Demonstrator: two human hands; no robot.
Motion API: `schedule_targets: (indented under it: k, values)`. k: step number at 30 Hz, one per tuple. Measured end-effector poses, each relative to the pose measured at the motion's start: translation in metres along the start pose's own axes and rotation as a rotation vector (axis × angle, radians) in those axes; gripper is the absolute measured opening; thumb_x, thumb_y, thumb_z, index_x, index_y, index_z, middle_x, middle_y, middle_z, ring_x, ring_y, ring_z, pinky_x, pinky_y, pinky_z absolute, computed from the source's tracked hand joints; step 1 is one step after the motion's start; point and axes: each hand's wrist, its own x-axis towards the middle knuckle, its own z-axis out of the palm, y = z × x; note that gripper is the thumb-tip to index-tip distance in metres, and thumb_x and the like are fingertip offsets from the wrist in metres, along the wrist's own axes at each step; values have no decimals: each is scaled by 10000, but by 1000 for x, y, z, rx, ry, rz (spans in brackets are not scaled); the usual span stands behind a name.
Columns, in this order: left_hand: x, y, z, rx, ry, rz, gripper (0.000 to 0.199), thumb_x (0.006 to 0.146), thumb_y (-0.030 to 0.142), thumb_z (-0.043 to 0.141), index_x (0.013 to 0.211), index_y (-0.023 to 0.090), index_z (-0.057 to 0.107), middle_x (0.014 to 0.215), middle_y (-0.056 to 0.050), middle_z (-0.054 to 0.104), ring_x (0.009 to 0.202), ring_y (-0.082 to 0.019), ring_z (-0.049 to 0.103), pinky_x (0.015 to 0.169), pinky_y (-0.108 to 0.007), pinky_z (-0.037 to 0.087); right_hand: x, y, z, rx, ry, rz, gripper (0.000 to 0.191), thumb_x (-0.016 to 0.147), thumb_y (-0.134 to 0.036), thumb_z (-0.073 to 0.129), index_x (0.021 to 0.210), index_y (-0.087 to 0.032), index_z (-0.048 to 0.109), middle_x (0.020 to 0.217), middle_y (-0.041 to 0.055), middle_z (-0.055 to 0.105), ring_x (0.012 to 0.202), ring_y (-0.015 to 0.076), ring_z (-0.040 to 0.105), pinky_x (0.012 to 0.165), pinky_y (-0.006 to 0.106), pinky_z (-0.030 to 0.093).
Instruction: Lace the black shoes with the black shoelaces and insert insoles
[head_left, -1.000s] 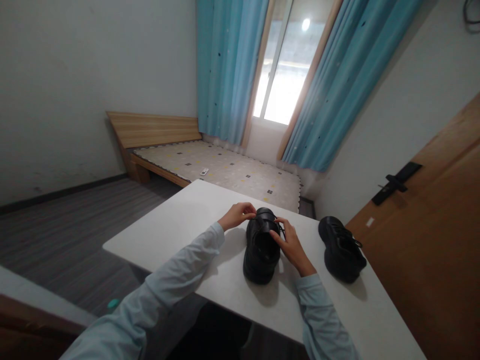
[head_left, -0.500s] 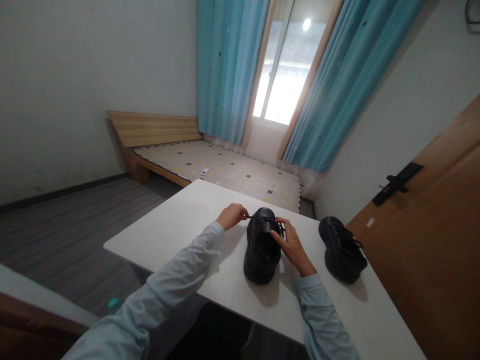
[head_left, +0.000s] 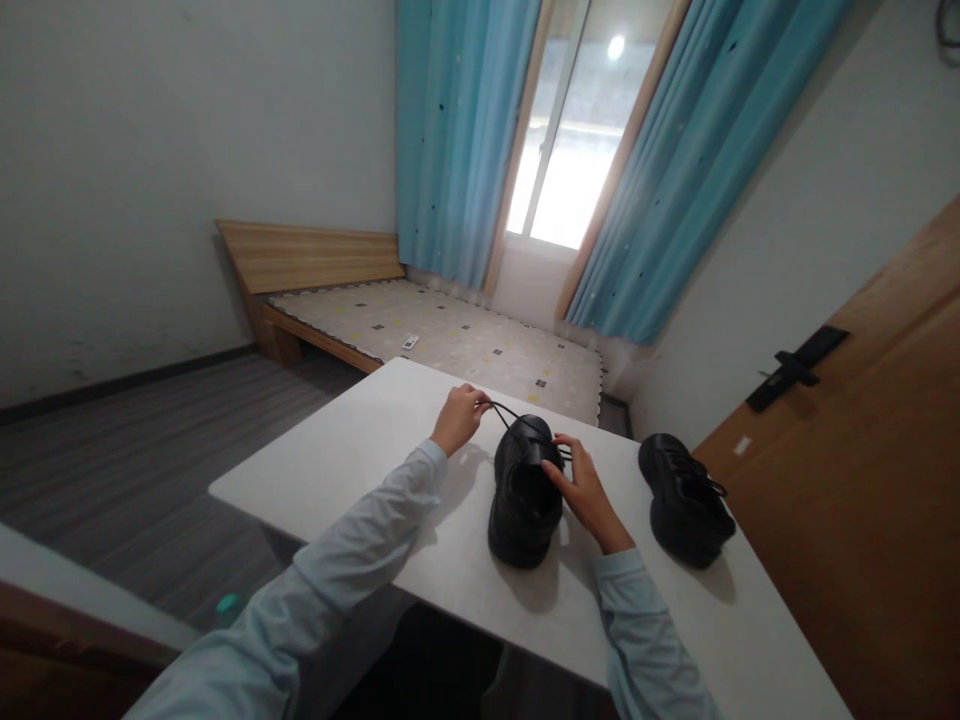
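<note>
A black lace-up shoe stands on the white table, its heel toward me and its toe pointing away. My left hand, up and to the left of the toe, pinches a black shoelace that stretches across to the shoe. At the shoe's right side, my right hand is closed on the edge by the opening, thumb at the tongue; its other fingertips are partly hidden near the laces. The second black shoe rests farther right on the table, apart from both hands.
The white table reaches a bed at its far side, where a small white object lies. A wooden door is close on the right. Blue curtains flank the window behind.
My left hand has risen slightly and moved away from me, drawing more of the lace into a visible loop above the shoe. My right hand and both shoes stay in place.
</note>
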Motion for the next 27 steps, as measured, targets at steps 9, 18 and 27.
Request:
schedule_targets:
  k: [9,18,27]
  values:
    - [6,3,-4,-734,107,-264,114,850,260,473,844,172,544,829,-33,625,783,-149,599,718,-288,502,-1,0,-1,-8,-5,9,398,793,-503,529,1085,-237,479,1216,96,552,1182,287,479,1022,543,283]
    - [1,13,-8,-1367,-91,-360,234,861,409,506,888,190,428,796,20,556,563,-88,597,615,-334,556,-2,1,-1,16,-15,15,398,800,-501,525,1095,-242,460,1214,97,544,1189,280,469,1034,545,275]
    - [4,14,-14,-1351,-36,-237,243,843,403,534,825,173,458,654,51,462,429,-14,327,397,-123,264,-2,4,0,18,-12,10,401,800,-501,528,1090,-233,456,1223,105,543,1189,281,473,1033,548,277]
